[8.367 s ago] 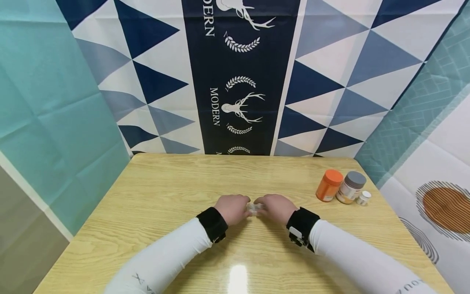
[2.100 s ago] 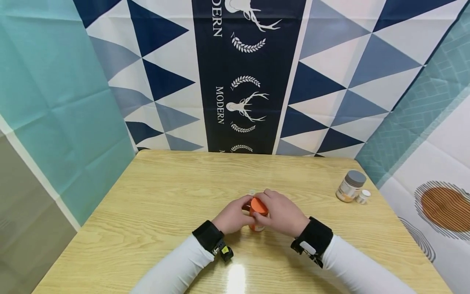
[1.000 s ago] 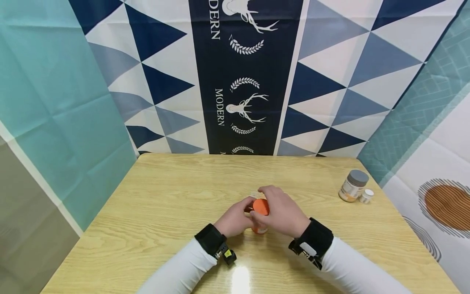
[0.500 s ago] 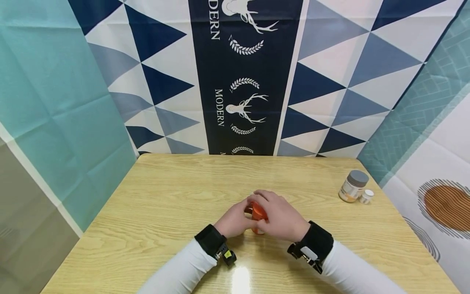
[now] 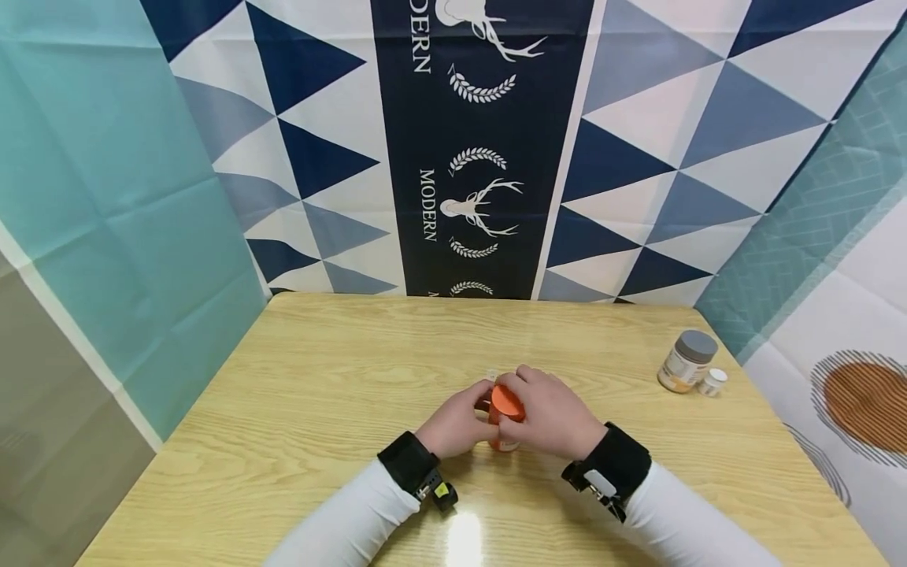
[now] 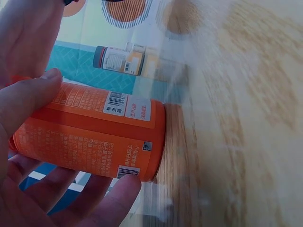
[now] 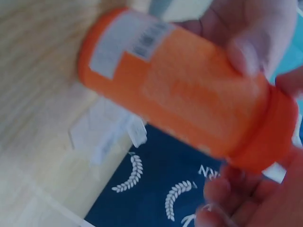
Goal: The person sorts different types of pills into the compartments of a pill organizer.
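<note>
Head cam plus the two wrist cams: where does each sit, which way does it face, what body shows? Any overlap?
Head: worn on the head, facing forward and down at the table; left hand, right hand and white sleeves show.
Left wrist: on that wrist, facing the orange bottle, grey-lidded jar beyond; parts of both hands show.
Right wrist: on that wrist, facing the orange bottle, navy backdrop panel beyond; parts of both hands show.
Shared: both wrist views show the bottle.

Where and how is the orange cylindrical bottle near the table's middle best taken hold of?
Probably round the body of the orange cylindrical bottle, coming from the left, as the left grip does: its straight, round side suits a wrapping hold, while the right grip covers part of the round orange-red cap.
</note>
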`<state>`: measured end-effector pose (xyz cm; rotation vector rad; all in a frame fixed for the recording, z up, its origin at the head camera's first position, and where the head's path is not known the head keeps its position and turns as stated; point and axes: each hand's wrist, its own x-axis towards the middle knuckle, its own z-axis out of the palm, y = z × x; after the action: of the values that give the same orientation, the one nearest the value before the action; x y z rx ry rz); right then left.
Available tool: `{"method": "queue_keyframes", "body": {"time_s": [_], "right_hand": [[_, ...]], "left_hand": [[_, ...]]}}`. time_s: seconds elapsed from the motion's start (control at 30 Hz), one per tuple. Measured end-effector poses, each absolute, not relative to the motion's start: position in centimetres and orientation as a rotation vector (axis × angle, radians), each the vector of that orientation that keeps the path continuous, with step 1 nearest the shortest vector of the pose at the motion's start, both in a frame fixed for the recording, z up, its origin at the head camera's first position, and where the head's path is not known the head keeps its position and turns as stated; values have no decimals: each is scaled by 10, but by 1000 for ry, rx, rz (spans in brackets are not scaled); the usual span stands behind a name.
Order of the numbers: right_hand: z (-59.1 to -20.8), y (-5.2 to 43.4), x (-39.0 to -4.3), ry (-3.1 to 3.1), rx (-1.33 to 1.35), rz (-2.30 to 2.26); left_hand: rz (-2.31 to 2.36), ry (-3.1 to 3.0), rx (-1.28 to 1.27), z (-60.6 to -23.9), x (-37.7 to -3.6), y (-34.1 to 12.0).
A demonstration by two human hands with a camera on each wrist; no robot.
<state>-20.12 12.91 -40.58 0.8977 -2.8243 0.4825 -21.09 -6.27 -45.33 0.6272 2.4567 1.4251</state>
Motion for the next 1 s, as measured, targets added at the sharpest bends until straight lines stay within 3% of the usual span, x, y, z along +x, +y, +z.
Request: {"method": "queue_keyframes", "body": {"time_s": [0.17,0.47,1.0], "right_hand": [[-401,135,-201,-2784,1070,541],[-404,126,-199,-2920,669,535],[-400,130,-201,-2812,918,438]], "left_hand": [[1438,2440,615,-453,-208,-65],[1439,2433,615,-451,-209,-62],[1402,2465,649,-451,-209,-62]]}}
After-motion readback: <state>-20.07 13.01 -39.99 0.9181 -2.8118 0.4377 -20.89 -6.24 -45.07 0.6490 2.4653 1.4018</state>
